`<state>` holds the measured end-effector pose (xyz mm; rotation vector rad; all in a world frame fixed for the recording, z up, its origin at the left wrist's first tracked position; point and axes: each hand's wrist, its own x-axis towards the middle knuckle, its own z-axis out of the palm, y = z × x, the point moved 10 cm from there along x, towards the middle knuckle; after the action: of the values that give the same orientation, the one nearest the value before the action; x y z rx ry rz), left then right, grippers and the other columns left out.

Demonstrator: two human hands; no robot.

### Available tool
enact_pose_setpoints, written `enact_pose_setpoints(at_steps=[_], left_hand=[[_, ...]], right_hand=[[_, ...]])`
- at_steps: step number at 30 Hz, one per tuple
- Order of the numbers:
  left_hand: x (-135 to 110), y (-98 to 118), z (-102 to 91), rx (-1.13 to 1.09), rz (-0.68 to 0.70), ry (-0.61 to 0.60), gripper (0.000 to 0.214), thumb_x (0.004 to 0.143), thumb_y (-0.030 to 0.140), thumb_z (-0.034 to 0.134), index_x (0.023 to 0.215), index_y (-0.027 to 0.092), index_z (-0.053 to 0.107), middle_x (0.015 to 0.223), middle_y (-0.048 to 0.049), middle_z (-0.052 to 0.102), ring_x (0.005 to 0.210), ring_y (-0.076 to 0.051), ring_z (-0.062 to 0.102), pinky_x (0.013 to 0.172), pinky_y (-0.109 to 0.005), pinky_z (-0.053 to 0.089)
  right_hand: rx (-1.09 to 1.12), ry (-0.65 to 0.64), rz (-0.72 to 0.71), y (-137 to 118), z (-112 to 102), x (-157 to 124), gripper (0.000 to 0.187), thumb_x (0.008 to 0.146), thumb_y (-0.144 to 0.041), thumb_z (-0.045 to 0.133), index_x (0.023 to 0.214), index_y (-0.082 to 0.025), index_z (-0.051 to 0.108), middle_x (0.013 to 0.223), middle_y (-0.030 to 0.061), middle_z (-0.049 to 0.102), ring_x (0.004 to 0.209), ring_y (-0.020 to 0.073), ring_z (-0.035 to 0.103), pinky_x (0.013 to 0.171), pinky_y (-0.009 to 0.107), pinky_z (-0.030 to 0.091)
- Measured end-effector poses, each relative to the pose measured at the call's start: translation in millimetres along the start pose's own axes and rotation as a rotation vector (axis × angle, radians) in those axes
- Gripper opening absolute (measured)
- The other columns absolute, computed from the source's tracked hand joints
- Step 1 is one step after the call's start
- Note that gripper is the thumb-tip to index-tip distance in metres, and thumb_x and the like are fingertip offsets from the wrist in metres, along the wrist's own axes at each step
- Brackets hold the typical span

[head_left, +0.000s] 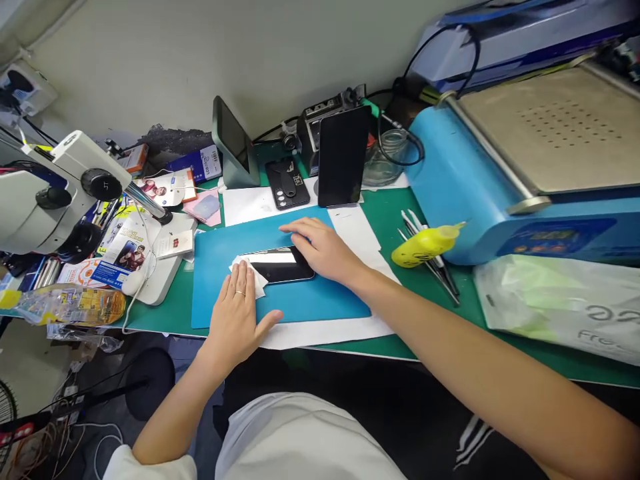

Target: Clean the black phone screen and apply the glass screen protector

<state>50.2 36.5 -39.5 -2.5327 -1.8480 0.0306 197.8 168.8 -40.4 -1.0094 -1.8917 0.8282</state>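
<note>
A black phone lies flat, screen up and glossy, on a blue work mat. My left hand presses down on a white tissue at the phone's left end. Its fingers are stretched flat and close together, the thumb held out to the side; a ring is on one finger. My right hand reaches over the phone's right end, thumb and index finger extended and apart. How firmly it touches the phone is hidden, as are its other fingers.
Behind the mat are a dark upright phone or tablet, a black phone case and a grey display stand. Rightward: a yellow squeeze bottle, tweezers, a blue hotplate machine. Leftward: a microscope, an oil-coloured bottle.
</note>
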Motion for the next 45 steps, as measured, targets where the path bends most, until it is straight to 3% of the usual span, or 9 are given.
enact_pose_setpoints(at_steps=[8, 15, 19, 22, 25, 29, 33, 37, 45], left_hand=[[10.7, 24.0, 0.1, -0.076, 0.027, -0.093, 0.094, 0.103, 0.070, 0.028, 0.162, -0.003, 0.022, 0.170, -0.0267, 0.019, 0.160, -0.037, 0.017, 0.128, -0.054, 0.031], [38.3, 64.7, 6.9, -0.062, 0.066, -0.116, 0.109, 0.096, 0.082, 0.021, 0.161, -0.006, 0.024, 0.171, -0.0248, 0.016, 0.161, -0.036, 0.012, 0.132, -0.049, 0.022], [51.6, 77.0, 7.7, 0.007, 0.082, -0.131, 0.111, 0.095, 0.083, 0.023, 0.160, -0.006, 0.026, 0.170, -0.0241, 0.020, 0.161, -0.034, 0.016, 0.133, -0.044, 0.019], [56.7, 72.6, 4.8, 0.020, 0.079, -0.111, 0.108, 0.096, 0.081, 0.021, 0.160, -0.006, 0.028, 0.169, -0.0236, 0.024, 0.160, -0.034, 0.019, 0.133, -0.044, 0.021], [53.2, 51.9, 0.3, 0.013, 0.021, -0.066, 0.105, 0.098, 0.079, 0.018, 0.158, -0.006, 0.032, 0.167, -0.0252, 0.028, 0.159, -0.035, 0.024, 0.130, -0.048, 0.027], [34.7, 21.2, -3.8, 0.013, -0.036, -0.041, 0.098, 0.101, 0.075, 0.021, 0.157, -0.004, 0.034, 0.166, -0.0281, 0.031, 0.157, -0.037, 0.028, 0.127, -0.052, 0.032], [14.1, 7.0, -4.1, 0.029, -0.068, -0.044, 0.096, 0.102, 0.072, 0.023, 0.158, -0.005, 0.031, 0.166, -0.0291, 0.028, 0.157, -0.039, 0.028, 0.126, -0.054, 0.034], [9.8, 8.0, -3.9, 0.029, -0.084, -0.033, 0.098, 0.102, 0.073, 0.025, 0.158, -0.007, 0.028, 0.166, -0.0303, 0.027, 0.158, -0.039, 0.025, 0.126, -0.054, 0.035], [40.7, 38.9, 2.7, 0.029, -0.046, -0.111, 0.105, 0.098, 0.078, 0.029, 0.159, -0.008, 0.028, 0.168, -0.0277, 0.023, 0.159, -0.038, 0.021, 0.130, -0.049, 0.027]], right_hand=[[0.031, -0.085, 0.050, 6.9, 6.0, -7.1, 0.032, 0.099, -0.031, 0.049, 0.117, -0.025, 0.074, 0.119, 0.0069, 0.075, 0.116, 0.0269, 0.067, 0.104, 0.050, 0.053], [0.054, -0.036, 0.056, 5.2, 0.3, -12.8, 0.034, 0.103, -0.037, 0.045, 0.123, -0.026, 0.071, 0.125, 0.0080, 0.072, 0.121, 0.0264, 0.065, 0.109, 0.050, 0.050], [0.063, -0.008, 0.051, 6.0, -3.2, -14.2, 0.035, 0.103, -0.040, 0.045, 0.121, -0.026, 0.072, 0.126, 0.0085, 0.072, 0.122, 0.0268, 0.064, 0.110, 0.050, 0.049], [0.068, 0.001, 0.052, 8.6, -3.7, -15.0, 0.036, 0.104, -0.044, 0.046, 0.121, -0.027, 0.072, 0.125, 0.0082, 0.072, 0.123, 0.0273, 0.064, 0.110, 0.051, 0.049], [0.072, 0.000, 0.056, 10.5, -2.6, -15.5, 0.036, 0.103, -0.046, 0.047, 0.118, -0.027, 0.074, 0.124, 0.0078, 0.072, 0.122, 0.0279, 0.064, 0.112, 0.053, 0.047], [0.084, -0.006, 0.071, 11.3, -1.1, -15.0, 0.036, 0.102, -0.048, 0.049, 0.116, -0.028, 0.075, 0.124, 0.0071, 0.073, 0.123, 0.0293, 0.063, 0.112, 0.056, 0.047], [0.116, 0.004, 0.109, 14.3, -2.1, -13.8, 0.037, 0.102, -0.051, 0.049, 0.118, -0.029, 0.075, 0.126, 0.0072, 0.073, 0.125, 0.0296, 0.063, 0.113, 0.057, 0.045], [0.180, 0.015, 0.171, 20.5, -2.7, -13.7, 0.041, 0.103, -0.054, 0.047, 0.123, -0.029, 0.072, 0.128, 0.0070, 0.073, 0.127, 0.0286, 0.064, 0.113, 0.057, 0.045], [0.294, 0.021, 0.239, 26.8, -0.5, -13.8, 0.058, 0.100, -0.071, 0.042, 0.123, -0.026, 0.071, 0.128, 0.0095, 0.074, 0.126, 0.0279, 0.065, 0.111, 0.055, 0.048]])
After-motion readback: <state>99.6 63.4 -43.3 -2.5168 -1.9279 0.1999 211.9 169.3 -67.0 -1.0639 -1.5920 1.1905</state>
